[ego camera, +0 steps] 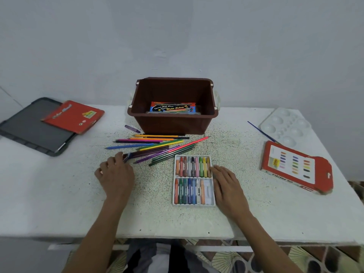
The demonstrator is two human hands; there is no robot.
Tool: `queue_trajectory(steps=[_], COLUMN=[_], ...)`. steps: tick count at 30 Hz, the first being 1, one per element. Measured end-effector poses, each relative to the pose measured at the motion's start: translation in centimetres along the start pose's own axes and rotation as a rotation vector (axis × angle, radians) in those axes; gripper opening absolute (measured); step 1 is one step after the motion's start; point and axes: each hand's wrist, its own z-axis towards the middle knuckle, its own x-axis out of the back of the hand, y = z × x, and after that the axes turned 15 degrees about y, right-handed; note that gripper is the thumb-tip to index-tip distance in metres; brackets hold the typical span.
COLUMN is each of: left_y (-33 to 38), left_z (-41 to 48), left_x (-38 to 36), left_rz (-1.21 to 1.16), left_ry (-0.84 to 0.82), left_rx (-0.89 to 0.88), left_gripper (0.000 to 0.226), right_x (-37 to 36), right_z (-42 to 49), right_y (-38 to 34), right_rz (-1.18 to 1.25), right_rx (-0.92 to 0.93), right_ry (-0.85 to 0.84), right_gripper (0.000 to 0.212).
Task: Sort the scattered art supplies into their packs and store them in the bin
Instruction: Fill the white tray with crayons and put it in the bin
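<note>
Several colour pencils (157, 146) lie scattered on the white table in front of a brown bin (173, 123). Inside the bin lies a water colour box (173, 107). My left hand (115, 174) pinches the ends of a few pencils at the pile's left. A white tray of oil pastels (193, 180) sits at the centre. My right hand (226, 184) rests flat against its right edge with straight fingers. The red oil pastel box (295, 168) lies at the right. A red pencil pack (72, 117) lies at the left on a dark lid.
A grey bin lid (29, 131) lies at the back left. At the back right sit a white paint palette (285, 125) and a thin blue brush (262, 132). A purple glitter pen (132, 128) lies left of the bin. The table's front edge (177, 238) is near me.
</note>
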Motion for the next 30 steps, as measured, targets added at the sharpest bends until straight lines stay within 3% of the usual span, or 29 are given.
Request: queue_trajectory(steps=[7, 11, 15, 21, 30], left_y=[-0.8, 0.8, 3.1, 6.3, 10.4], left_z=[0.1, 0.5, 0.7, -0.5, -4.1], left_x=[-0.3, 0.9, 2.3, 4.6, 5.3], left_rz=[-0.014, -0.346, -0.76, -1.088, -1.044], left_ry=[0.018, -0.031, -0.236, -0.558, -1.012], left_rx=[-0.049, -0.042, 0.119, 0.308, 0.136], left_gripper=[0.024, 0.021, 0.026, 0.026, 0.018], right_x=[0.0, 0.1, 0.2, 0.0, 0.0], right_z=[0.1, 0.1, 0.1, 0.0, 0.1], right_y=[-0.1, -0.3, -0.4, -0.3, -0.2], right_rz=[-0.002, -0.018, -0.026, -0.026, -0.022], right_rx=[-0.014, -0.005, -0.013, -0.029, -0.017], right_ry=[-0.006, 0.001, -0.009, -0.02, -0.021], right_gripper=[0.044, 0.044, 0.044, 0.046, 0.046])
